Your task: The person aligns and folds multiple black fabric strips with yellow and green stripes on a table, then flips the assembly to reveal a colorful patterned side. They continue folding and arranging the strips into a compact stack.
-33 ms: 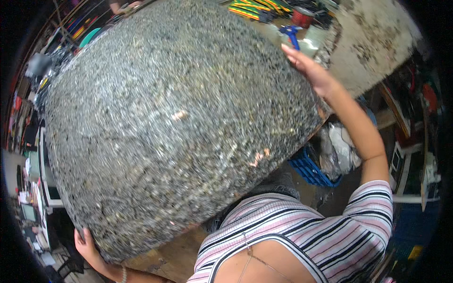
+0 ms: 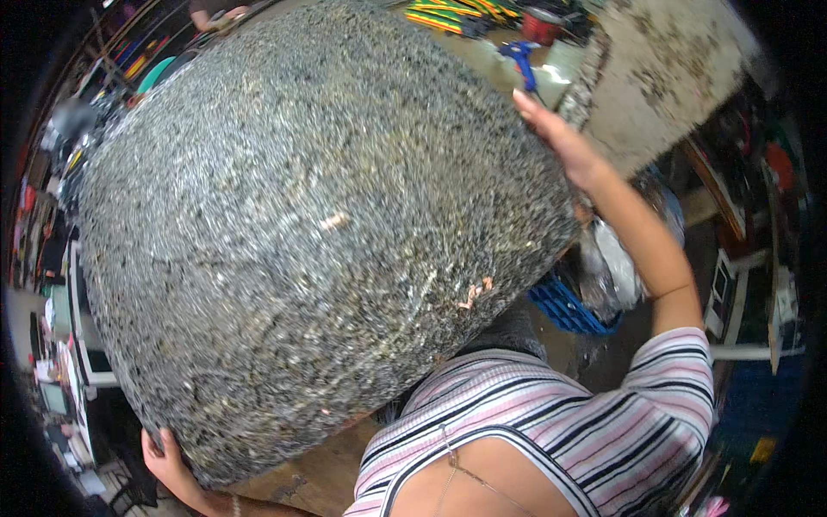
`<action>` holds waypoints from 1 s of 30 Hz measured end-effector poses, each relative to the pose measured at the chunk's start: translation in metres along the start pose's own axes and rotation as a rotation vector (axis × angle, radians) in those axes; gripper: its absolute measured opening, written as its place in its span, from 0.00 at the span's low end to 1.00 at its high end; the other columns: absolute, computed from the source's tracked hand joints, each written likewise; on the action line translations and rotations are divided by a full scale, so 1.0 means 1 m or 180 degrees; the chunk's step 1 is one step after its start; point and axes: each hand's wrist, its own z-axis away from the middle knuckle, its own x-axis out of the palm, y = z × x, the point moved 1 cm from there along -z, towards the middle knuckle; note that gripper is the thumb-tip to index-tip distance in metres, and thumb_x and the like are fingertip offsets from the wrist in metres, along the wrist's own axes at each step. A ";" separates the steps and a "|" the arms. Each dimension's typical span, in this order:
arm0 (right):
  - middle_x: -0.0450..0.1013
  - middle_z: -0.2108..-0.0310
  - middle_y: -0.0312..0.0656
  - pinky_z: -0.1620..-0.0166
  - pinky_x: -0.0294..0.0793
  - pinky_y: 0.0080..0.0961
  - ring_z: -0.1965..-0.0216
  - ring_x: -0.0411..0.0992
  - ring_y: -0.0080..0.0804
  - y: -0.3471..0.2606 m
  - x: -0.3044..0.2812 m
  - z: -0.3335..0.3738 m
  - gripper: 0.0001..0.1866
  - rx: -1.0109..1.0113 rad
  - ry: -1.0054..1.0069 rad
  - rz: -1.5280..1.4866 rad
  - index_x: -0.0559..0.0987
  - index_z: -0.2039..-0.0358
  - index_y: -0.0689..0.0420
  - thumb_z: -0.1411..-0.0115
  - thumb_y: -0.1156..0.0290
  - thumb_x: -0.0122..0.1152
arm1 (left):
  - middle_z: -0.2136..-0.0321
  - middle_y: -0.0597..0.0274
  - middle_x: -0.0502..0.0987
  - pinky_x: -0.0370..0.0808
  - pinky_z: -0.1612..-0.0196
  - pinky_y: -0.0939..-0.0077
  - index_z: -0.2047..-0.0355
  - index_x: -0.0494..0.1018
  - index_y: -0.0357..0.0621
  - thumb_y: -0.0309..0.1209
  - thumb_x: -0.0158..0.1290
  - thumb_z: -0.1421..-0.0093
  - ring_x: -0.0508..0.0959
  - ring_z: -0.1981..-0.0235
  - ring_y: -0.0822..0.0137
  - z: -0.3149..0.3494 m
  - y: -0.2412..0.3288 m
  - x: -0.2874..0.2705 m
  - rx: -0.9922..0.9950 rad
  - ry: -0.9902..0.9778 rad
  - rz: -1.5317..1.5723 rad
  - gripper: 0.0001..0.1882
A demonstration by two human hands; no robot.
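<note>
A large grey slab [image 2: 319, 198] with a rough, speckled surface and a few pinkish spots fills most of the head view, held up in front of my body. At its lower left corner my left hand [image 2: 170, 463] grips the edge, its thumb and a finger showing. My right hand [image 2: 564, 145] presses along the right edge with long fingers pointing up it; part of that hand is hidden by the slab. Just beyond those fingertips a blue glue gun [image 2: 519, 62] lies on a surface.
Beside the glue gun stand a red can [image 2: 541, 27] and yellow-green-black strips [image 2: 461, 15]. A stained pale board [image 2: 668, 77] lies far right. By my right side sits a blue crate [image 2: 573, 308] with plastic bags [image 2: 607, 267]. Another person's hand [image 2: 226, 17] shows top left.
Hardly anything differs. The slab sits slightly lower in the view, and the things around the glue gun appear a little farther left. Both hands keep their hold.
</note>
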 end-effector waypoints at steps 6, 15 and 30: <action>0.55 0.75 0.24 0.65 0.56 0.22 0.70 0.53 0.17 0.155 -0.009 0.065 0.31 -0.1081 0.1469 0.1008 0.63 0.77 0.53 0.26 0.40 0.43 | 0.53 0.55 0.77 0.71 0.48 0.72 0.35 0.64 0.27 0.39 0.65 0.36 0.75 0.53 0.65 0.026 -0.070 0.025 0.0109 0.0847 -0.0097 0.38; 0.59 0.76 0.37 0.66 0.60 0.33 0.72 0.58 0.28 0.224 -0.075 0.156 0.23 -0.2517 0.4011 0.1889 0.69 0.71 0.61 0.23 0.57 0.42 | 0.53 0.48 0.80 0.78 0.51 0.68 0.38 0.66 0.24 0.40 0.62 0.34 0.78 0.57 0.61 -0.008 -0.017 0.123 0.1480 0.1350 0.0872 0.34; 0.75 0.42 0.43 0.39 0.73 0.37 0.44 0.75 0.39 0.451 -0.241 0.151 0.25 -0.1193 0.2715 -0.1309 0.71 0.36 0.61 0.25 0.57 0.43 | 0.62 0.47 0.78 0.76 0.58 0.62 0.51 0.73 0.35 0.29 0.70 0.50 0.80 0.63 0.50 0.163 0.320 0.170 0.3631 -0.2053 0.1314 0.27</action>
